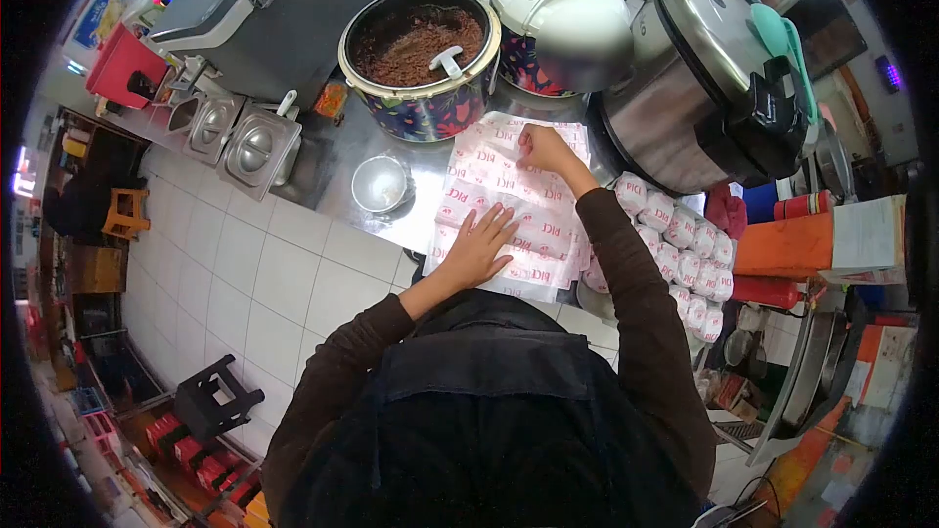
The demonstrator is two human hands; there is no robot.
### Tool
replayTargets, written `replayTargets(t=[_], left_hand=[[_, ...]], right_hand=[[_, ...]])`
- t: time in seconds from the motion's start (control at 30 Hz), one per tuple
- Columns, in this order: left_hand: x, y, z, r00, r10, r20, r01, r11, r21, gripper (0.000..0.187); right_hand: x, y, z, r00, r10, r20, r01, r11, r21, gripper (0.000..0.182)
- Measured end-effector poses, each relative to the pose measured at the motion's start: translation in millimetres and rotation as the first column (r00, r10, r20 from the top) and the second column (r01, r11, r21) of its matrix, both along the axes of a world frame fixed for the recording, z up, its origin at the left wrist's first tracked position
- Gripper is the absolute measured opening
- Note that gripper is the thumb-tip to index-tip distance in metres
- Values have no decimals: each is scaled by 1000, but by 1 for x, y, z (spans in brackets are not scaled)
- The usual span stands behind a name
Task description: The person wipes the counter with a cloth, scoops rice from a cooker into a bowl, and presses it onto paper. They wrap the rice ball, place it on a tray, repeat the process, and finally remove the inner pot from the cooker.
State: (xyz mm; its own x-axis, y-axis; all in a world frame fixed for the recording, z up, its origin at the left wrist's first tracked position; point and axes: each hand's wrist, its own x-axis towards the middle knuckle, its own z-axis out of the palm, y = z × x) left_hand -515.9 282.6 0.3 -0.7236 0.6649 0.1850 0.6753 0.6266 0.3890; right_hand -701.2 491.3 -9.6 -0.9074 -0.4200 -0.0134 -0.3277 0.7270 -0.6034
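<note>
Printed white wrapping paper (469,205) with red lettering lies in a stack of sheets on the metal counter in front of me. My left hand (479,246) rests flat on its lower part, fingers spread. Farther up, my right hand (546,150) has its fingers curled closed at the upper part of the paper; the fingertips are partly hidden. Beyond the stack stands an open flower-patterned pot (416,112) of dark reddish-brown rice, with a white-handled scoop (446,62) in it. A small metal bowl (380,184) sits left of the paper.
Several wrapped paper bundles (685,254) are piled to the right. A large steel cooker (675,88) and a white-lidded pot (558,15) stand at the back right. Lidded metal containers (256,147) are at the left, near a grey cooler box (264,29). A black stool (217,396) is on the floor.
</note>
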Motion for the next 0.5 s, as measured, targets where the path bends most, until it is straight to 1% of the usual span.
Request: replayTargets(t=[0.07,0.17,0.27,0.37,0.47,0.5], left_hand=[[0,0,1,1000,2,1,-2,1000,4,61],[-1,1,2,1000,5,-1,-5,1000,17,60],[-2,0,2,1000,2,9,-2,999,33,59],[-2,1,5,1000,16,2,-16,999,29,57],[-1,1,8,998,52,-19,-51,998,26,56],[-1,1,7,997,68,-27,-67,997,42,55]], right_hand=[[-2,1,1,1000,15,-3,-15,1000,5,24],[-5,-1,-1,999,38,33,-41,996,78,28],[-1,-1,8,995,99,12,-100,980,172,29],[3,1,10,992,128,-13,-126,985,118,27],[9,0,22,997,81,-18,-79,992,103,25],[10,0,21,995,89,-41,-82,986,144,24]])
